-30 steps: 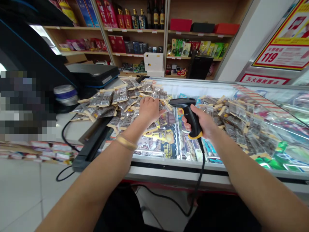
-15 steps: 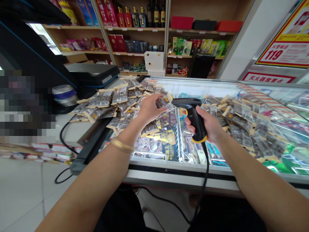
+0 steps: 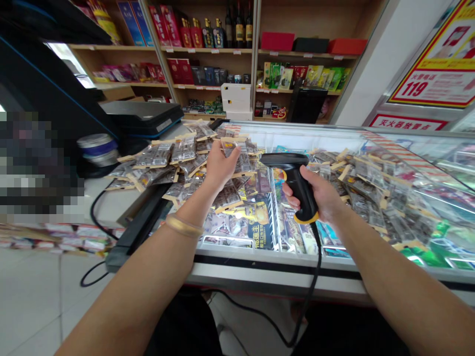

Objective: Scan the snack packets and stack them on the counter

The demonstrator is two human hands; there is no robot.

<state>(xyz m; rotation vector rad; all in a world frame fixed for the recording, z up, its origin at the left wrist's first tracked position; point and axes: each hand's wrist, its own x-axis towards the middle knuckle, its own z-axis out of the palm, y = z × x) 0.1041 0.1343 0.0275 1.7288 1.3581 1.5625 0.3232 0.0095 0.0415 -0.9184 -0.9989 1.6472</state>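
Note:
My left hand (image 3: 221, 165), with a gold bangle at the wrist, pinches a clear snack packet (image 3: 243, 160) with dark contents and tan edges. Its thumb lies on the packet's face; the other fingers are partly hidden behind. Around it spreads a pile of similar packets (image 3: 183, 148) on the left part of the glass-topped freezer (image 3: 256, 129). My right hand (image 3: 322, 194) is wrapped round the handle of a black barcode scanner (image 3: 301, 190) with yellow trim. The scanner's head points left toward the held packet, a small gap apart. A second pile of packets (image 3: 371, 185) lies to the right.
A black cable (image 3: 317, 262) hangs from the scanner past the freezer's front edge. At the left are a flat black device (image 3: 144, 116), a roll of tape (image 3: 98, 148) and a dark monitor-like stand (image 3: 48, 89). Stocked shelves (image 3: 208, 50) line the back.
My left hand has drawn back left from the scanner's head, and the packet in it now shows its face more fully. My right hand and the scanner have barely moved.

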